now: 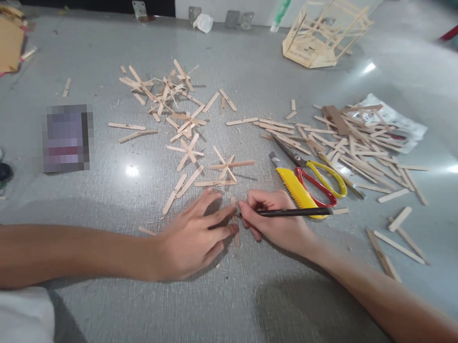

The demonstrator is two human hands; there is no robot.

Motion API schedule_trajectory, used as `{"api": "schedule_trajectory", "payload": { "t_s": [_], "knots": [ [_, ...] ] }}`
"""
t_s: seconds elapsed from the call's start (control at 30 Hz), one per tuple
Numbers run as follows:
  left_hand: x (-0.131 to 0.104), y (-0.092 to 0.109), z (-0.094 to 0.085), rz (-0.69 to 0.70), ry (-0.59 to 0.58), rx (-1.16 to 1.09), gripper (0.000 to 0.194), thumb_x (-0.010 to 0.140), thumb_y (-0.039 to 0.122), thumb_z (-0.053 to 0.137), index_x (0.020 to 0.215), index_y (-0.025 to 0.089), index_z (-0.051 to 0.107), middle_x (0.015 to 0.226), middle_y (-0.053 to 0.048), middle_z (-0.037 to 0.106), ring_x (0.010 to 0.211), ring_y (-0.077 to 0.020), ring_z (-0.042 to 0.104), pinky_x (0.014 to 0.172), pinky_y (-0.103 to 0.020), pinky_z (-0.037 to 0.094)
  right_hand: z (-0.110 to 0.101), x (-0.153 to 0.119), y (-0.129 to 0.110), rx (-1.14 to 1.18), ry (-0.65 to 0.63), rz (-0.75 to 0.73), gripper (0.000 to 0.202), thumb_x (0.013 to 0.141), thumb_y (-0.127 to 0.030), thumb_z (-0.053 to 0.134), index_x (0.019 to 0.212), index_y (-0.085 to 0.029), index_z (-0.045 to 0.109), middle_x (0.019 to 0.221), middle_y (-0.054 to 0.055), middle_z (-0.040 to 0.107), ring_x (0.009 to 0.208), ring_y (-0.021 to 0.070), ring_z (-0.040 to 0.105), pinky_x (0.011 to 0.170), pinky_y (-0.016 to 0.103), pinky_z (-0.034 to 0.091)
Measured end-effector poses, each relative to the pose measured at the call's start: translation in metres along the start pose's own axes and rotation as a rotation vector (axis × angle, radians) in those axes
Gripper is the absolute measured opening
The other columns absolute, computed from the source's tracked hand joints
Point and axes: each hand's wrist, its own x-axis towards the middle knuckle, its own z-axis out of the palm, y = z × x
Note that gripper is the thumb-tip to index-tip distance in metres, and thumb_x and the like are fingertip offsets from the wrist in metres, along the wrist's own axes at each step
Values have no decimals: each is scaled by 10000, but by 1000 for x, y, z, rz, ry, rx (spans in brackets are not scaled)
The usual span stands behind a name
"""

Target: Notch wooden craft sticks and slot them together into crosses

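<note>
My right hand [272, 218] is closed round a black pen [296, 212], its tip at a small wooden stick [236, 237] lying upright in the view. My left hand [197, 234] rests on the table with fingers spread, two fingertips touching that stick. Just above the hands lies a flat stick [214, 183], with a star of crossed sticks [227, 165] beyond it. Two more sticks [190, 181] lie above my left hand. To the right are a yellow cutter [296, 188] and scissors with red and yellow handles [331, 179].
A pile of sticks [366, 154] lies at the right, partly on a white packet [413, 126]. More crossed sticks [167, 93] lie farther back. A wooden frame [309, 57], a green-labelled tube [284, 9] and metal brackets [139, 10] stand or lie at the back.
</note>
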Motion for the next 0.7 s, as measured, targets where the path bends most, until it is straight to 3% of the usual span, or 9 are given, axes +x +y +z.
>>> {"api": "schedule_trajectory", "payload": {
  "t_s": [0.7],
  "knots": [
    [1, 1, -1, -14, -19, 25, 283, 991, 144, 548, 1226, 136, 706, 1399, -126, 642, 1377, -357, 490, 1175, -595, 453, -2, 1, 1, 26, -20, 13, 437, 998, -345, 633, 602, -206, 512, 410, -57, 538, 353, 78, 483, 438, 217, 403]
  ]
}}
